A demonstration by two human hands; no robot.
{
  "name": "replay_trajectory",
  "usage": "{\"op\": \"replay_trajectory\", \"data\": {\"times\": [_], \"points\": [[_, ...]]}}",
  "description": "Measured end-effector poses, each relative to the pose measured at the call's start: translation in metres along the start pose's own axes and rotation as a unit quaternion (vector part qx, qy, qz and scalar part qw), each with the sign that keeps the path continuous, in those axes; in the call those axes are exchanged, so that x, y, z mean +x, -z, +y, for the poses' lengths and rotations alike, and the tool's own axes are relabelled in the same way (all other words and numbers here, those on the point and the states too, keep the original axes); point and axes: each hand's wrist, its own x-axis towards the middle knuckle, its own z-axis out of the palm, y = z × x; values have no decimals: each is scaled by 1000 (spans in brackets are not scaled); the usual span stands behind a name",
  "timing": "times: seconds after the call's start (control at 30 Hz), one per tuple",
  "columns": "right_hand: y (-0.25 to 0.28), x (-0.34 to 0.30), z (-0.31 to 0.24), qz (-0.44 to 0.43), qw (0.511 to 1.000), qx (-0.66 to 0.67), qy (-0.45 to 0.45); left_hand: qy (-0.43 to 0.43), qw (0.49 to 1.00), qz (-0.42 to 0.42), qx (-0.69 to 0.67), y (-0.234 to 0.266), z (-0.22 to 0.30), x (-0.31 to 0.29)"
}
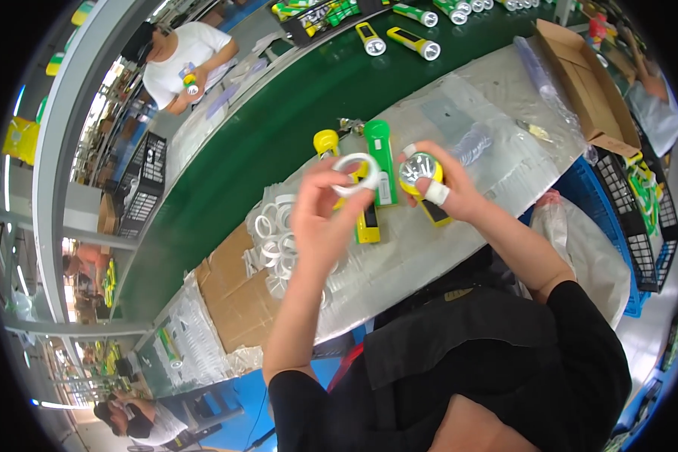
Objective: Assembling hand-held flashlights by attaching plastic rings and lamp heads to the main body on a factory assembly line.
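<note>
My left hand [322, 215] pinches a white plastic ring [371, 178] between thumb and fingers, held up above the bench. Close by on the right, my right hand [456, 181] grips a yellow flashlight [420, 172] with its clear lens turned up. White wraps cover parts of that hand's fingers. Between and beyond the hands lies a green flashlight [380, 143]. A yellow flashlight head [325, 142] and a yellow-and-black body [368, 227] show around my left hand, which hides what lies between them. Loose white rings [282, 248] are heaped left of my left forearm.
A green conveyor belt [226, 143] runs beyond the bench, carrying several flashlights [414, 44]. Flattened cardboard [230, 294] lies at left; an open cardboard box [587, 90] stands at far right, near a black crate [652, 241]. Across the belt, a person [188, 64] holds a flashlight.
</note>
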Motion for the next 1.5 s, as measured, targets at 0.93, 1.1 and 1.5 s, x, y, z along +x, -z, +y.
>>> {"op": "replay_trajectory", "data": {"times": [0.93,1.1,1.5], "points": [[42,13,-150,-250,800,-541,67,-132,930,-218,267,-86,-1,10],[31,30,-168,-340,749,-569,-21,-121,955,-172,210,-94,-7,7],[28,39,-168,-365,706,-603,-62,-130,946,-158,249,-95,-9,4]]}}
